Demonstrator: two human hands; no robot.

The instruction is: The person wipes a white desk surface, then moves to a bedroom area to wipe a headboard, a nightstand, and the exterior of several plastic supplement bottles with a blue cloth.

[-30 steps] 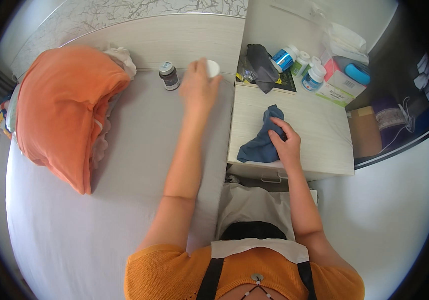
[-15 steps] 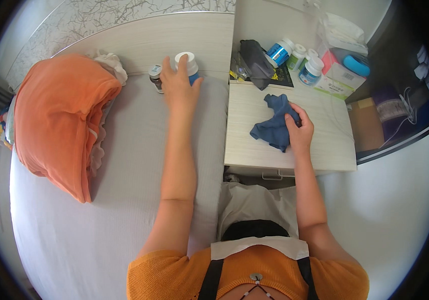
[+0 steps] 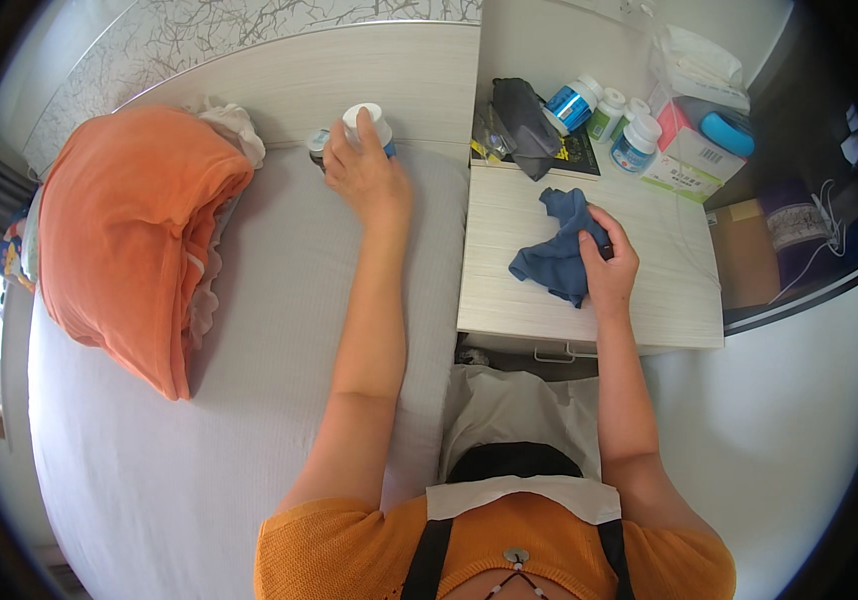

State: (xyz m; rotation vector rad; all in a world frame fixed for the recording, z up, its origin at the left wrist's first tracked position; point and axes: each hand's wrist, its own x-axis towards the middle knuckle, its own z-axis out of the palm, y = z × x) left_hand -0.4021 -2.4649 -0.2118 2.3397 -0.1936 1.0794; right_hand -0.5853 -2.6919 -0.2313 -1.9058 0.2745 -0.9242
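Cloth of a dull blue (image 3: 556,250) lies crumpled on the pale wooden desk (image 3: 669,290) beside the bed, and the right hand (image 3: 607,262) presses on its right edge, fingers curled into the fabric in a loose grip. It looks soft and light, likely to bunch and drag rather than slide cleanly, so a pinch on a thick fold would hold it best.

Left of the cloth, across the desk's edge, the left hand (image 3: 364,175) closes around a white-capped bottle (image 3: 366,122) standing on the grey bed (image 3: 249,420) against the headboard. The bottle seems small, rigid and smooth, easy to hold around its body. A second, darker jar (image 3: 318,143) stands touching or just beside it; I cannot tell which.

Behind the cloth, at the back of the desk, sit a dark pouch (image 3: 527,122) on a black booklet, 3 capped bottles (image 3: 609,125) and a pink and white box (image 3: 694,155), crowding any sweep toward the wall. Far left of the cloth, an orange pillow (image 3: 124,230) rests on the bed.
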